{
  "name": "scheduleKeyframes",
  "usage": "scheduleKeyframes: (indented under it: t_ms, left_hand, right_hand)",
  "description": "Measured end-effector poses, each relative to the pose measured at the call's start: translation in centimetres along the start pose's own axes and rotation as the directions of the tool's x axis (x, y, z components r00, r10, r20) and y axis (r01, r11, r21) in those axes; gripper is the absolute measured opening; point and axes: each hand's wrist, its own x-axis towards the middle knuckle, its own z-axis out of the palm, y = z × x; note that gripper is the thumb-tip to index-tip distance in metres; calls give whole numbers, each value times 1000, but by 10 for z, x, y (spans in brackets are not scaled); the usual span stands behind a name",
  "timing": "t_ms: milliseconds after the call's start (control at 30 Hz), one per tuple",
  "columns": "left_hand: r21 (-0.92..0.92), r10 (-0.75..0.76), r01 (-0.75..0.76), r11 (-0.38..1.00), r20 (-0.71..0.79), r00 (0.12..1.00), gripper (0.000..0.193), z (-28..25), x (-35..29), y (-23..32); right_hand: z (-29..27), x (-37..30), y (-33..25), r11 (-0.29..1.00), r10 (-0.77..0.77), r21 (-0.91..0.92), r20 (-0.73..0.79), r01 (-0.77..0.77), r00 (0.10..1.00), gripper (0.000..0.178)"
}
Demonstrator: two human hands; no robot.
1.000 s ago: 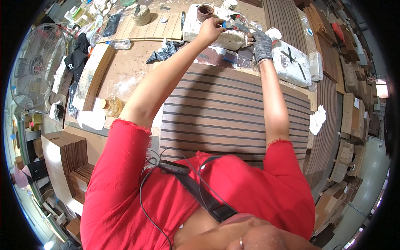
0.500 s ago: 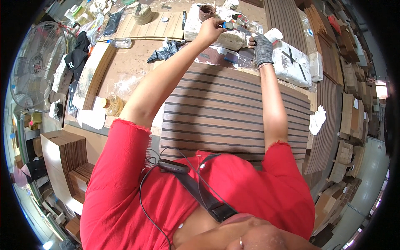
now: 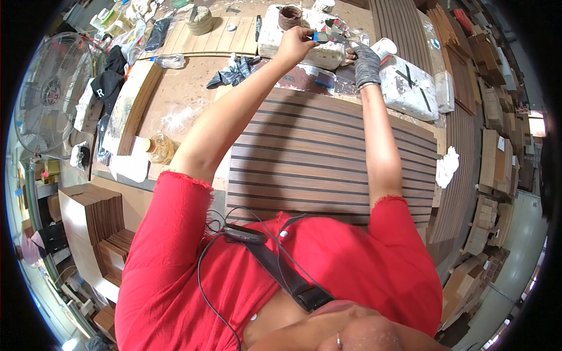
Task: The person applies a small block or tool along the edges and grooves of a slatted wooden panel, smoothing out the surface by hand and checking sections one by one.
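My bare left hand (image 3: 297,44) is closed on the blue handle of what looks like a putty knife (image 3: 319,37). Its grey blade points right, toward my other hand. My right hand (image 3: 365,61) wears a grey fingerless glove, with its fingers curled close to the blade's end; whether they touch it or hold something small I cannot make out. Both hands are over a paint-stained white block (image 3: 271,36) that carries a brown-crusted pot (image 3: 290,19). Nearer me lies a slatted wood panel (image 3: 304,155) with dark grooves.
A white cup (image 3: 383,49) and a white block with black tape (image 3: 407,88) stand right of my gloved hand. A dark, crumpled glove (image 3: 233,71) lies left of the panel. Further left are a yellowish jar (image 3: 159,148), a curved wood piece (image 3: 139,105) and a fan (image 3: 51,93).
My right hand has shifted slightly left, closer to the blade. My left hand keeps its grip on the blue handle, almost in the same place.
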Motion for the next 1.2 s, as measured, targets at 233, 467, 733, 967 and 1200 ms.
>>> scheduleKeyframes:
  t_ms: [233, 467, 733, 967, 1200]
  left_hand:
    - [-25, 14, -14, 1000, -12, 1000, 37, -4, -2, 0]
    - [-78, -23, 22, 997, -10, 1000, 39, -10, -10, 8]
    - [-91, -52, 56, 994, 46, 998, 36, -12, -16, 6]
    - [-94, -148, 151, 984, 36, 988, 37, -11, -60, 16]
    - [-324, -263, 258, 910, 28, 964, 40, -48, -163, 46]
  right_hand:
    - [7, -10, -1, 973, -132, -213, -201, 88, 971, 17]
    - [13, -25, -1, 977, -91, -206, -157, 58, 983, 25]
    - [6, -14, -2, 987, -52, -160, -126, 31, 991, 14]
    - [-34, 59, -16, 382, -601, -905, -89, 187, 794, 30]
    - [-29, 103, -23, -174, -484, -985, 98, 14, 870, 43]
